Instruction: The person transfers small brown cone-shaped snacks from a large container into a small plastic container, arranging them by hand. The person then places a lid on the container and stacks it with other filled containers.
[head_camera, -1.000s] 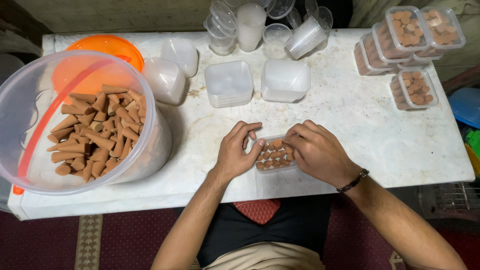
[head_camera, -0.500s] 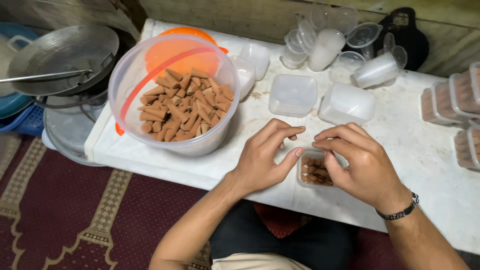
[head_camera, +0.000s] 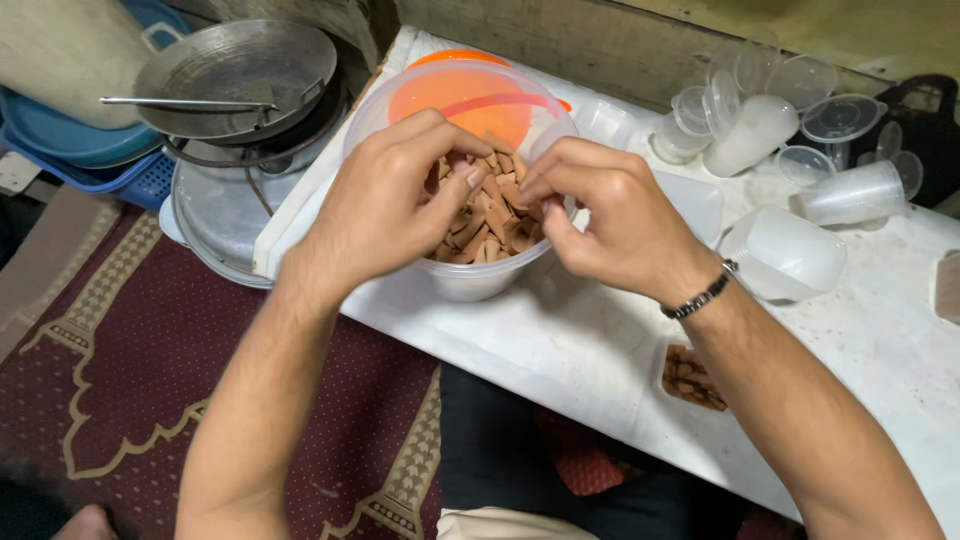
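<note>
Now both hands in clear tub (head_camera: 480, 280), left hand (head_camera: 385, 205) & right hand (head_camera: 610, 215) fingers curled on brown pieces (head_camera: 485, 225)

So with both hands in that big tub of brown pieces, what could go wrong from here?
The large clear tub stands close to the table edge; a push from the left hand or right hand might tip it toward the rug. Brown pieces lifted out could drop off the table. The small filled container sits beside the right forearm near the front edge, so the arm might knock it off.
</note>
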